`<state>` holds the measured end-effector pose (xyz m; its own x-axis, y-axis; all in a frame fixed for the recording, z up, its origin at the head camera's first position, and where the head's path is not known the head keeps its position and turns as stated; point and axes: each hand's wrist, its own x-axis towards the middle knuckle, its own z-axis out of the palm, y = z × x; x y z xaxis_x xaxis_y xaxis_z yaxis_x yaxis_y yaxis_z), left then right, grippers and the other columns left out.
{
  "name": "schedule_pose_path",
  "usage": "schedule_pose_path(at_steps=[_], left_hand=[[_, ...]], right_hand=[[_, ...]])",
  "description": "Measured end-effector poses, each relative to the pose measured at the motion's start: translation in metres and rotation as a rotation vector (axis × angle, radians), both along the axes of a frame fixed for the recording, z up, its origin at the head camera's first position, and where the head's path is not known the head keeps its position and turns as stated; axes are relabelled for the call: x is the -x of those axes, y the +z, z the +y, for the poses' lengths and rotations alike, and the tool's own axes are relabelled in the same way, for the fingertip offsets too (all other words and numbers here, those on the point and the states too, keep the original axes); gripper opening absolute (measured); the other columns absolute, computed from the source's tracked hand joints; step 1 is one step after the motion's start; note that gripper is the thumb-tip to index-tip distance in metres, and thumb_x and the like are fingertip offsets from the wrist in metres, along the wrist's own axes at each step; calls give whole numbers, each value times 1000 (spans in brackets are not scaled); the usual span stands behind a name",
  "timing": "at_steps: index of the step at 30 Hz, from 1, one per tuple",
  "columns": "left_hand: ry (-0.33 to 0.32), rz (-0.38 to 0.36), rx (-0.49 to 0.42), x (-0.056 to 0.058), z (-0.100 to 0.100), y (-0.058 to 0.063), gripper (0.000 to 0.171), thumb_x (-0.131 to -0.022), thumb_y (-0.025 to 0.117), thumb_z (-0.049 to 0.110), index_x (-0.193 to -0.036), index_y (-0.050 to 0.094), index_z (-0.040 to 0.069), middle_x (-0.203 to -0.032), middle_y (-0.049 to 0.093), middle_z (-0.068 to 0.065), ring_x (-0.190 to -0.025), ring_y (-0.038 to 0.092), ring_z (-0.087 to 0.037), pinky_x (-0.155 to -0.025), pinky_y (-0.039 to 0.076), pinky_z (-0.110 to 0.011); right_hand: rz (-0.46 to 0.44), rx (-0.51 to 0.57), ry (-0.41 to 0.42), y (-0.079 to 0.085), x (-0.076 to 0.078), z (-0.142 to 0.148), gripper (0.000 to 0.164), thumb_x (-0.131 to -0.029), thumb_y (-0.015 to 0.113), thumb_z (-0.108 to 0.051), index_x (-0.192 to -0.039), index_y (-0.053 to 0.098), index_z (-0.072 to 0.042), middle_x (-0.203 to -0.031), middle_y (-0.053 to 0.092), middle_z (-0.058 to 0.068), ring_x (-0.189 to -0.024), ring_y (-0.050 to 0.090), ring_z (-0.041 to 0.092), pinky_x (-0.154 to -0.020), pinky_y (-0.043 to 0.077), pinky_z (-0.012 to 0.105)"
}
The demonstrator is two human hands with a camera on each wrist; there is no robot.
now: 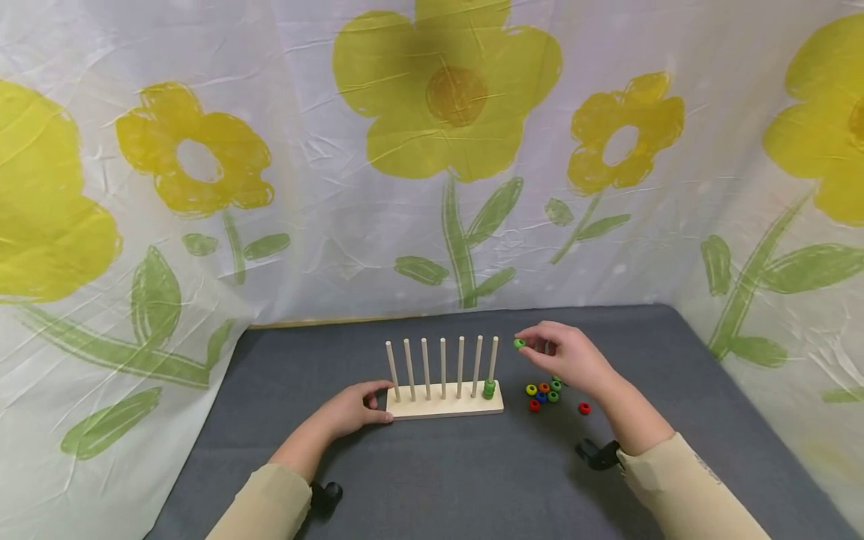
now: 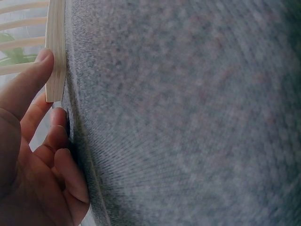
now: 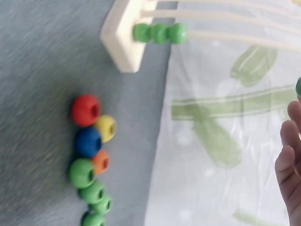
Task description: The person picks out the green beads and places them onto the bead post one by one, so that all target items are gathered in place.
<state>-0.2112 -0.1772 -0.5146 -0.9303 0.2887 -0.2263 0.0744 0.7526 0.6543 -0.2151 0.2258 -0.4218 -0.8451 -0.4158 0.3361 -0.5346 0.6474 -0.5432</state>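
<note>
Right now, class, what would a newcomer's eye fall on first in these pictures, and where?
The large yellow flower at the centre of the backdrop would probably catch the eye first. Next comes the wooden peg rack on the table, three green beads on its rightmost peg. Right of it, the right hand pinches another green bead near a cluster of loose, colourful beads.

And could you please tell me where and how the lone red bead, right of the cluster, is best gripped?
I'd pinch the red bead by opposite sides of its round wall, coming from above. It lies apart from the other beads, leaving room around it, and its hole appears to face upward, so a side grip should leave that clear.
</note>
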Motion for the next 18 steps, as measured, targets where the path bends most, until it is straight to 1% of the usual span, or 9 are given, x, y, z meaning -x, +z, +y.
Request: schedule_pose_path(at_steps=[5,11,15,18], left_hand=[[2,-5,-1,0,-2,-1,61,-81,83,31,-136,60,21,-80,51,0,-67,44,-16,-63,35,-33],[0,-10,-22,2,-2,-2,61,-81,83,30,-136,60,20,-80,52,-1,-67,44,-16,-63,34,-33],[-4,-8,-29,1,-2,-2,60,-82,83,30,-137,60,20,-80,52,-1,-67,44,-16,-63,35,-33],[-7,-3,-34,-1,-1,-2,60,-82,83,30,-136,60,20,-80,52,-1,-67,44,-17,-63,35,-34]], right_hand=[[24,35,22,11,1,-12,20,-92,73,-20,-112,73,-21,-87,61,-12,-69,51,9,-62,46,28],[22,63,45,21,1,-22,20,-92,73,-19,-112,74,-20,-88,61,-12,-70,52,9,-63,46,28],[11,69,50,23,1,-27,19,-92,73,-21,-111,74,-19,-87,61,-11,-71,53,10,-63,46,28],[-5,75,51,22,0,-29,18,-93,72,-22,-111,74,-20,-87,61,-11,-71,53,12,-63,46,28]])
